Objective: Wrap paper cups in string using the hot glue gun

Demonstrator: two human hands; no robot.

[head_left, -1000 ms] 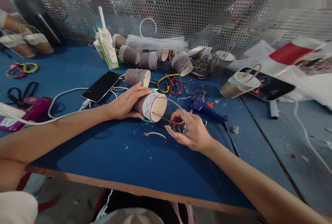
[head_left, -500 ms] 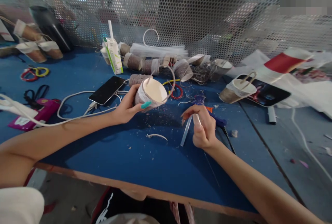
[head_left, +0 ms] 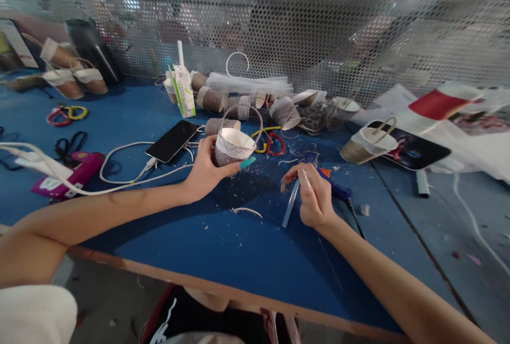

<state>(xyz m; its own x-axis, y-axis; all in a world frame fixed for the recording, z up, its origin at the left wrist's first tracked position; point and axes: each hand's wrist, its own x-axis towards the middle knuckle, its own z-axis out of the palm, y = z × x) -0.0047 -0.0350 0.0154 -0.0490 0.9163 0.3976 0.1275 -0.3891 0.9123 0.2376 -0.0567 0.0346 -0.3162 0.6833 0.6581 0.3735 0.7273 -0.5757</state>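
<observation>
My left hand (head_left: 205, 174) is wrapped around a small paper cup (head_left: 231, 147) covered in grey twine, with a white band below its rim and a thin looped handle (head_left: 261, 115) rising above it. The cup stands nearly upright, just above or on the table; which one I cannot tell. To the right, my right hand (head_left: 311, 192) is loosely curled, a gap between index finger and thumb, with nothing visible in it. Right behind it lies a blue glue gun (head_left: 338, 190), partly hidden by the hand. A clear glue stick (head_left: 290, 206) sticks out toward me beside the fingers.
Several twine-wrapped cups (head_left: 285, 113) line the back near a drink carton (head_left: 183, 89). A phone (head_left: 173, 139) with a white cable, a magenta glue gun (head_left: 69, 177) and scissors (head_left: 274, 142) lie around. Another handled cup (head_left: 368, 145) rests by a second phone (head_left: 418, 147) at right.
My left hand has turned the cup from tilted toward me to nearly upright, so less of its inside shows. The right hand keeps almost the same pose. The view has shifted slightly.
</observation>
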